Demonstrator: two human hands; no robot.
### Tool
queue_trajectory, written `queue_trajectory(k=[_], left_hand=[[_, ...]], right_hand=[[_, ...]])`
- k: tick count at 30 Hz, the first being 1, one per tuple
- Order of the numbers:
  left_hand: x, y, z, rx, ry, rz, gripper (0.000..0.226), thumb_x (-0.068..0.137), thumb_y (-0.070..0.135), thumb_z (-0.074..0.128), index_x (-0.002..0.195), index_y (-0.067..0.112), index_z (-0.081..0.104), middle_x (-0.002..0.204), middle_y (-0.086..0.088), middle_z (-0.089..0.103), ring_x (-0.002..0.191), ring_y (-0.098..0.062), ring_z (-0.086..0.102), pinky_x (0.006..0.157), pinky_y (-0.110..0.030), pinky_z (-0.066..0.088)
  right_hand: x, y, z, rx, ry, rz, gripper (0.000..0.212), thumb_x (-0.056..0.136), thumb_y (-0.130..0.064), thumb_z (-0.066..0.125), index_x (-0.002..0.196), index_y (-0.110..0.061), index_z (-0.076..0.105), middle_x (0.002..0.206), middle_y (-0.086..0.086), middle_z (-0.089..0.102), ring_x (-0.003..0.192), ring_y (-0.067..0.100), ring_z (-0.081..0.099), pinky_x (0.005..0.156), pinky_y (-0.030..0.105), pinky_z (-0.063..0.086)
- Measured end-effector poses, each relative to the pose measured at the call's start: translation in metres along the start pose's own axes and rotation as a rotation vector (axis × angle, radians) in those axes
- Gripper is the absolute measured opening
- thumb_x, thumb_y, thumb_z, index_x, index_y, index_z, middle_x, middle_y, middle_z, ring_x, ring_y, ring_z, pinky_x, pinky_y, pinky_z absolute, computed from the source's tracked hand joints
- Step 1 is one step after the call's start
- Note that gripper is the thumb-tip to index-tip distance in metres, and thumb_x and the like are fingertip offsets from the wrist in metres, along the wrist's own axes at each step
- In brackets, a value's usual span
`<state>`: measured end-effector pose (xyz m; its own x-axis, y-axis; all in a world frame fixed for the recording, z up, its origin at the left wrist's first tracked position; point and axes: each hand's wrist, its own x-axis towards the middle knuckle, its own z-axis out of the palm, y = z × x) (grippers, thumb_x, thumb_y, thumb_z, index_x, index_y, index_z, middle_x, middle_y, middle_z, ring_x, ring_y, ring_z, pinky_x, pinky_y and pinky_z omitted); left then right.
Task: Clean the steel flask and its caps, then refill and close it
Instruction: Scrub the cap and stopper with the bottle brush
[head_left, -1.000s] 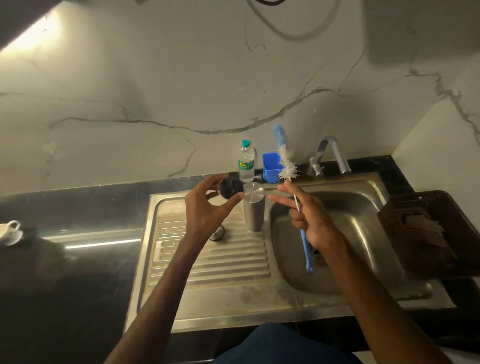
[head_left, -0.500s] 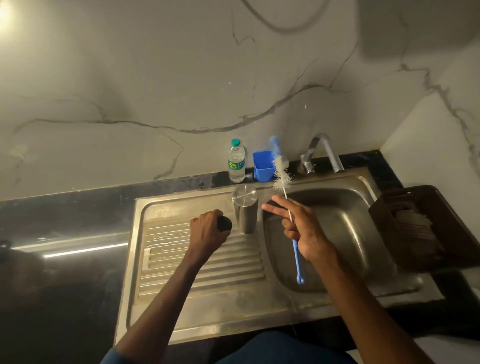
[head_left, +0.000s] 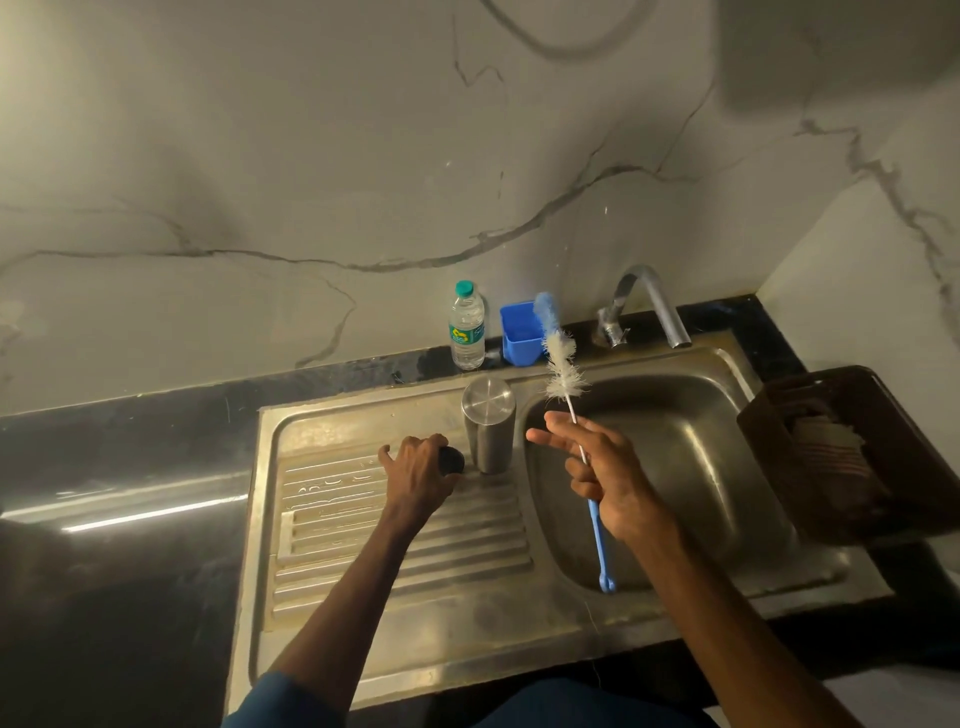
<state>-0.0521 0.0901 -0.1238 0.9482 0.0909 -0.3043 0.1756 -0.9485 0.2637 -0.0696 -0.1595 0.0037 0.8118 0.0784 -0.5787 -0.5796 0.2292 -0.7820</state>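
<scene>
Flask (head_left: 488, 431) stands upright on the sink's drainboard (head_left: 363, 545), right at the basin (head_left: 685, 457) edge; flat steel face on top, cannot tell if that is a steel cap or the base of an upturned body. Black cap (head_left: 453, 460) sits on the drainboard just left of the flask, close but apparently not touching. Left hand (head_left: 415, 475) is curled over the cap, fingers wrapped round it. Right hand (head_left: 602, 467) grips the bottle brush (head_left: 562, 364) mid-stem, lower fingers closed on it, index finger sticking out straight; bristles up, blue handle hanging over the basin.

Handling, my guess: flask is rigid steel, light if empty, tall and narrow so easy to tip on the ribbed board; wet wall will be slick; take it round the middle with a full wrap, not by the top. Cap is small, hard plastic, slippery when wet; grip its rim. Brush stem is thin wire and will flex; hold it low and guide the bristles straight in.

Water bottle (head_left: 467, 327) and tap (head_left: 652, 301) stand behind for the refill.
</scene>
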Motion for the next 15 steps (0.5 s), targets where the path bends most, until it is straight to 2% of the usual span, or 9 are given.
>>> queue_trajectory(k=[7, 11, 15], left_hand=[[0.004, -0.011, 0.016, -0.055, 0.040, -0.037, 0.060, 0.084, 0.046, 0.079, 0.135, 0.024, 0.057, 0.127, -0.002, 0.069, 0.127, -0.026, 0.056, 0.116, -0.061, 0.027], [0.007, -0.010, 0.017, -0.086, -0.022, -0.062, 0.081, 0.081, 0.050, 0.082, 0.146, 0.022, 0.043, 0.140, -0.006, 0.062, 0.139, -0.031, 0.048, 0.120, -0.064, 0.021], [0.004, -0.015, 0.019, -0.045, -0.043, -0.086, 0.108, 0.072, 0.062, 0.085, 0.155, 0.022, 0.029, 0.157, -0.008, 0.046, 0.147, -0.033, 0.037, 0.119, -0.067, 0.023]], right_hand=[[-0.001, 0.005, -0.003, 0.018, 0.026, 0.018, 0.031, 0.094, -0.025, 0.072, 0.121, -0.011, 0.066, 0.108, 0.010, 0.078, 0.044, 0.004, 0.026, 0.037, 0.015, 0.023], [-0.001, 0.008, -0.003, 0.014, 0.022, 0.026, 0.030, 0.095, -0.024, 0.070, 0.122, -0.011, 0.066, 0.108, 0.011, 0.078, 0.044, 0.004, 0.027, 0.037, 0.015, 0.024], [-0.001, 0.009, -0.004, 0.020, 0.022, 0.026, 0.030, 0.095, -0.025, 0.070, 0.121, -0.011, 0.066, 0.107, 0.011, 0.078, 0.044, 0.004, 0.027, 0.037, 0.015, 0.023]])
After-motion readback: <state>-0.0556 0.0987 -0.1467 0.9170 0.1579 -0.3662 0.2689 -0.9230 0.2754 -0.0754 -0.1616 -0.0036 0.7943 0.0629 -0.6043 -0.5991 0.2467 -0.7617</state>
